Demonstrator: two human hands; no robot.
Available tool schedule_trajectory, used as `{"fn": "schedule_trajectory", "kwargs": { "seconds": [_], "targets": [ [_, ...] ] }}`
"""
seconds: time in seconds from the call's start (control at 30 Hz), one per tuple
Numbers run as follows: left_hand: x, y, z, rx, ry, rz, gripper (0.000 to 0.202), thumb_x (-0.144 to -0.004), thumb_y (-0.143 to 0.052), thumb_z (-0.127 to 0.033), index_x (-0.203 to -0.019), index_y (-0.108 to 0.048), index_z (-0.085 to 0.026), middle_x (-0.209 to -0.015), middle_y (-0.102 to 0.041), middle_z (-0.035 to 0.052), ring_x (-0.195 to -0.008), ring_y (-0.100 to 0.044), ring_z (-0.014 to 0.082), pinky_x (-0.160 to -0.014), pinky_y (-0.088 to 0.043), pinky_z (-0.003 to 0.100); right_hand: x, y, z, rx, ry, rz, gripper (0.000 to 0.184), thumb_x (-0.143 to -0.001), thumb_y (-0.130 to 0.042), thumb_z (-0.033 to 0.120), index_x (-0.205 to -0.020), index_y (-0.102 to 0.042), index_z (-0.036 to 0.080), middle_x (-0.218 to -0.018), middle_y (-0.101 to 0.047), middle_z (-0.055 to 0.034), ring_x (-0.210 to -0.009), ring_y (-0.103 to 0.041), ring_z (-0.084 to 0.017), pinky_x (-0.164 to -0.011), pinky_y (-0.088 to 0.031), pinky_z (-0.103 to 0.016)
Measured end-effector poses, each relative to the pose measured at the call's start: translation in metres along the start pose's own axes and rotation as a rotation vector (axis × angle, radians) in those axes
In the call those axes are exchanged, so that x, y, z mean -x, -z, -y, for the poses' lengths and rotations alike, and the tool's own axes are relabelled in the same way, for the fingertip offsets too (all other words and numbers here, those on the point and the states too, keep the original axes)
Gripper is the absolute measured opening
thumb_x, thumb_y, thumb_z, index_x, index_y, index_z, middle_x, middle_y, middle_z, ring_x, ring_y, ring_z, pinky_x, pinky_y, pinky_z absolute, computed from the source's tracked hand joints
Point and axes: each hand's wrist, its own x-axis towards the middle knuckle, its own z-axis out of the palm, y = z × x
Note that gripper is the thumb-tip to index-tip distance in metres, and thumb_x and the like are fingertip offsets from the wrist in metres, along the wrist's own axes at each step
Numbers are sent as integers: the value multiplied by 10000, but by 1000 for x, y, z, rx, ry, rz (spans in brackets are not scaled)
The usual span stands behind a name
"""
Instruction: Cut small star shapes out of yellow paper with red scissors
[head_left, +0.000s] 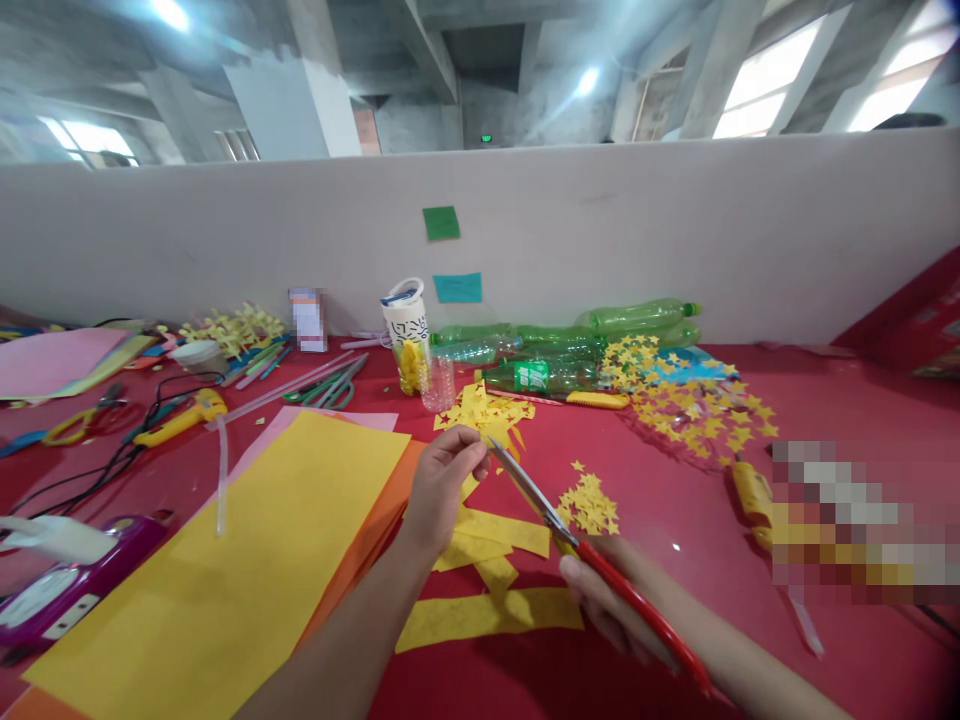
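Gripping scissors over bare red tabletop

1. Stretches the left forearm in from near left toward the middle, left hand with fingertips pinched together.
2. Holds the right hand lower and nearer, on the right, fingers curled closed.

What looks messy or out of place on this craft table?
Small yellow stars are strewn loosely across the red table, and green plastic bottles lie on their sides at the back. Yellow paper offcuts lie between the left hand and the right hand, which holds red scissors.
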Motion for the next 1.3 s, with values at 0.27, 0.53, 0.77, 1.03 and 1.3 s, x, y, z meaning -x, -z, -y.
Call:
{"fn": "schedule_trajectory", "kwargs": {
  "seconds": [0.27,0.53,0.77,1.03,1.3],
  "targets": [
    [-1,0,-1,-4,0,-1,105,-792,-579,-188,-688,-582,-171,-601,-526,-30,-589,-464,89,-584,-392,207,-1,0,-1,-44,-51,4,555,-778,-412,749,-652,-445,210,-321,-390,99,-246,-279,-39,-284,-224,-141],
    [0,0,-1,-19,-2,-7,113,-798,-576,-189,-686,-576,-173,-598,-519,-31,-586,-457,90,-581,-390,209,1,0,9,-32,-74,5,490,-818,-435,663,-633,-437,209,-326,-382,101,-260,-279,-39,-296,-235,-142],
    [-2,1,1,-41,-21,12,130,-806,-564,-178,-676,-572,-172,-596,-515,-29,-581,-449,90,-575,-381,210,1,1,9,-41,-75,42,467,-848,-430,624,-625,-408,214,-318,-372,100,-250,-269,-38,-293,-213,-143],
    [-2,1,0,-18,-2,-2,121,-788,-580,-186,-669,-575,-171,-588,-513,-27,-575,-446,93,-563,-376,213,0,1,7,-6,-97,19,477,-830,-463,633,-612,-405,213,-309,-379,101,-244,-280,-40,-291,-245,-140],
    [-1,0,-3,-4,12,-5,124,-767,-594,-195,-647,-580,-169,-577,-520,-27,-563,-447,93,-561,-376,213,-3,1,2,1,-89,22,472,-834,-472,618,-593,-400,218,-295,-361,101,-222,-258,-41,-261,-223,-141]
  ]
}}
